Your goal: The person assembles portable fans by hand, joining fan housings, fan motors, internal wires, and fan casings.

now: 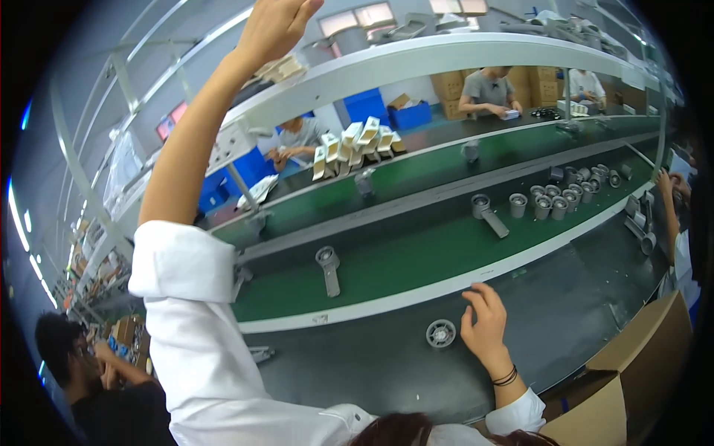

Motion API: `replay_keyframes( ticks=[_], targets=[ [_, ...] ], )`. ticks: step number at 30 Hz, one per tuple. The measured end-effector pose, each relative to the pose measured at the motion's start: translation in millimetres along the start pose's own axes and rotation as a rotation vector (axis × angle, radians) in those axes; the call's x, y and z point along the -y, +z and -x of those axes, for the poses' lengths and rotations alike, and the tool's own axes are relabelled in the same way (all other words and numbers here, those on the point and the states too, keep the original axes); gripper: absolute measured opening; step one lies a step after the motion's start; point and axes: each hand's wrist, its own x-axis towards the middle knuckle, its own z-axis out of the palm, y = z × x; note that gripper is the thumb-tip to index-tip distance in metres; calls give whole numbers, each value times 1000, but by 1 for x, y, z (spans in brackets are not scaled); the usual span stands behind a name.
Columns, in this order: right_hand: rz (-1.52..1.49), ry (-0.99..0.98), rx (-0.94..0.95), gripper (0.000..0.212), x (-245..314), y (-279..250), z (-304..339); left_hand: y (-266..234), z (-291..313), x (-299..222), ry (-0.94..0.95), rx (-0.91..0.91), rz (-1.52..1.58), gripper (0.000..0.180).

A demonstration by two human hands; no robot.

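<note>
White-sleeved arms frame a dark workbench: the right hand (487, 321) rests open on the bench, fingers spread, gripping nothing, with a round grey ribbed part (441, 333) just to its left. Raised overhead, the left hand (277, 26) reaches to an upper shelf (446, 56), fingers loose; whether it holds anything cannot be told. Beyond the right hand runs a green conveyor belt (416, 253).

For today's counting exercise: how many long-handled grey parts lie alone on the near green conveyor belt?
2: one long-handled grey part lies left of centre on the green belt, another further right beside the cluster of grey cylinders. Others may be hidden.
</note>
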Motion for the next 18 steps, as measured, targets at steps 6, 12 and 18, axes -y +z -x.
replay_keyframes(
  ticks=[6, 12, 18],
  targets=[
    [207, 115, 307, 42, -8, 18, 15, -122, 156, -165, 259, 264, 262, 31],
    [157, 54, 476, 46, -11, 37, 31, -201, 319, -272, 314, 506, 190, 10],
    [29, 19, 492, 35, -10, 30, 37, -245, 425, -287, -746, 608, 47, 19]
  ],
)
